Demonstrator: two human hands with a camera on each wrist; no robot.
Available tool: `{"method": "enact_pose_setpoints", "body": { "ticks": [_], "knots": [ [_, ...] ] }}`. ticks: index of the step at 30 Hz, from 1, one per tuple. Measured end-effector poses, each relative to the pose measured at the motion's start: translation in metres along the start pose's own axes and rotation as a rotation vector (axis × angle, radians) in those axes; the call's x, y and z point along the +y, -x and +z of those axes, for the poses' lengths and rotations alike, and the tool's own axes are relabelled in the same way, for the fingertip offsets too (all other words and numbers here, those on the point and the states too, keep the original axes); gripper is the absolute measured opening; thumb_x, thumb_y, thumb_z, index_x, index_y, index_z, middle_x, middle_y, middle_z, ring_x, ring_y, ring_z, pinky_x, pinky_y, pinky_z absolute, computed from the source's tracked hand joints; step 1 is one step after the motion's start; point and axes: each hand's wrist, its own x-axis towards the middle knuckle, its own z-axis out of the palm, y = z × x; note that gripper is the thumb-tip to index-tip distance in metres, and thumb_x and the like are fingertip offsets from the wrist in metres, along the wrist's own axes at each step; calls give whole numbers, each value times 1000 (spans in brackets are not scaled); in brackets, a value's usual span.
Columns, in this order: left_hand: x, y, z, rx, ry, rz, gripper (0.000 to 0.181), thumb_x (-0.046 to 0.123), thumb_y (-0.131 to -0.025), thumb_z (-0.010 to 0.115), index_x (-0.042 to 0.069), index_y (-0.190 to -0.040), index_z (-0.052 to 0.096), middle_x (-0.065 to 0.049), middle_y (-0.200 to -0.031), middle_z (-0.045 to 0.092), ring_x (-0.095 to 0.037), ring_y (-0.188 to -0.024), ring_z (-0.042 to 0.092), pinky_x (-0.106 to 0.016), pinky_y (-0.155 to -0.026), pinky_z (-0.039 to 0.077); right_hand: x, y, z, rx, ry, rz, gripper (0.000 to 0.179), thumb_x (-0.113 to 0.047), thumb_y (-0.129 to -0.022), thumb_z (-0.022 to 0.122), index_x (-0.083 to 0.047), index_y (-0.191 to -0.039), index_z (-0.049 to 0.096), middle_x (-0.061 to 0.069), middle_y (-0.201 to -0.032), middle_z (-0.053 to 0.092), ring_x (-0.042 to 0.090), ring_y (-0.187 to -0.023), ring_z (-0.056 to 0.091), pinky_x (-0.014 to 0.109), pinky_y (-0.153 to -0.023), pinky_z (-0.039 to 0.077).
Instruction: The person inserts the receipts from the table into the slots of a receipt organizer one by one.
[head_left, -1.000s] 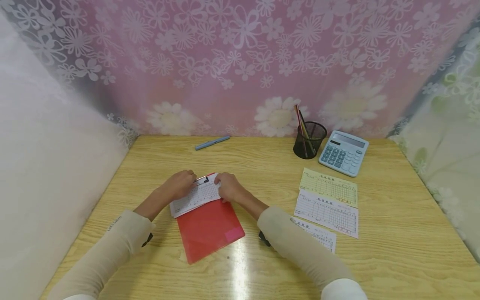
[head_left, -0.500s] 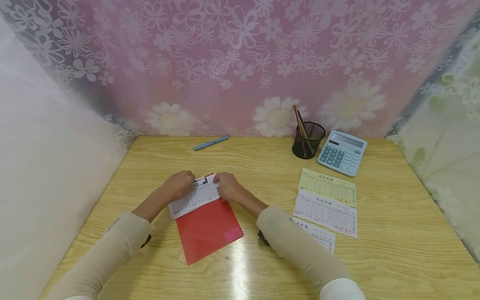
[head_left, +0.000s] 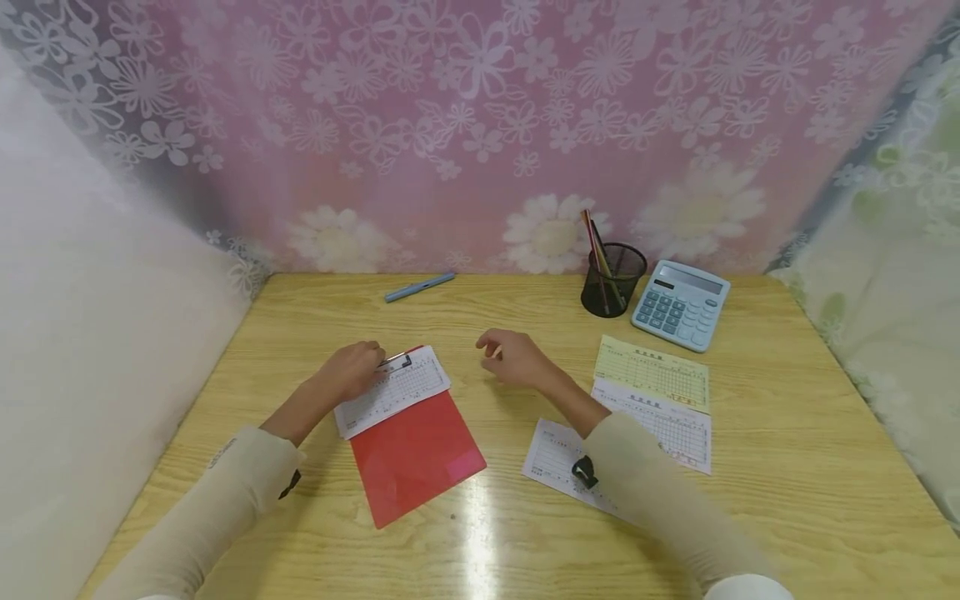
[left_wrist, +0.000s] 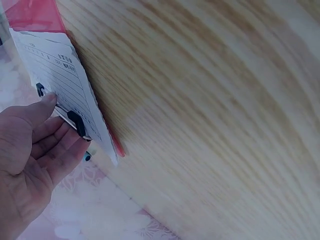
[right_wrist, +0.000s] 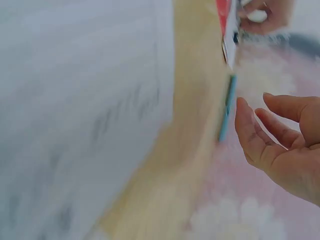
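A red clipboard (head_left: 420, 458) lies on the table with white printed forms (head_left: 397, 383) under its metal clip (left_wrist: 75, 120). My left hand (head_left: 352, 371) holds the clipboard at its clip end. In the left wrist view its thumb lies on the clip and its fingers curl at the clip edge. To the right of the clipboard, my right hand (head_left: 517, 358) is held over the table with nothing in it. Its fingers are loosely bent, thumb apart from them in the right wrist view. A loose white form (head_left: 558, 462) lies partly under my right forearm.
A yellow form (head_left: 652, 371) and another white form (head_left: 690, 433) lie at the right. Behind them stand a black mesh pen cup (head_left: 613, 283) and a light blue calculator (head_left: 681, 304). A blue pen (head_left: 420, 287) lies near the back edge.
My right hand has let go of the forms' right edge on the clipboard and moved right. More of the loose white form now shows. My left hand stays at the clip.
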Motion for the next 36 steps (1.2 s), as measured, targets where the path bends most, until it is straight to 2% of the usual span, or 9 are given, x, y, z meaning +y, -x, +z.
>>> {"method": "enact_pose_setpoints", "body": {
  "ticks": [10, 17, 24, 30, 36],
  "knots": [
    [0, 0, 0, -8, 27, -23, 15, 18, -89, 65, 3, -91, 64, -7, -88, 61, -19, -79, 59, -38, -74, 51, 60, 58, -72, 94, 7, 45, 38, -15, -93, 58, 2, -127, 53, 21, -113, 59, 34, -99, 62, 32, -70, 55],
    [1, -1, 0, -15, 10, -17, 18, 18, -90, 65, 2, -96, 65, -8, -92, 62, -22, -84, 60, -39, -76, 51, 106, 100, -110, 155, 32, 160, 48, -24, -93, 60, 3, -132, 48, 26, -123, 54, 40, -107, 58, 38, -77, 55],
    [3, -4, -1, -6, 21, 4, 16, 18, -89, 66, 2, -94, 64, -8, -90, 61, -22, -84, 60, -39, -75, 51, 141, 128, -129, 204, 165, 235, 53, -30, -91, 63, 3, -129, 50, 28, -122, 54, 40, -104, 56, 48, -83, 49],
    [3, -4, 1, -10, 27, -4, 17, 19, -89, 66, 2, -93, 64, -8, -91, 61, -22, -85, 60, -39, -75, 51, 164, 142, -138, 182, 243, 314, 61, -37, -88, 65, 5, -129, 49, 32, -118, 53, 44, -103, 54, 48, -75, 48],
    [4, -4, -2, -27, 30, -9, 17, 18, -89, 66, 2, -95, 64, -9, -92, 62, -23, -86, 60, -39, -76, 51, 176, 152, -144, 135, 289, 366, 71, -39, -82, 72, 8, -129, 47, 38, -115, 53, 46, -98, 55, 47, -71, 48]
  ]
}}
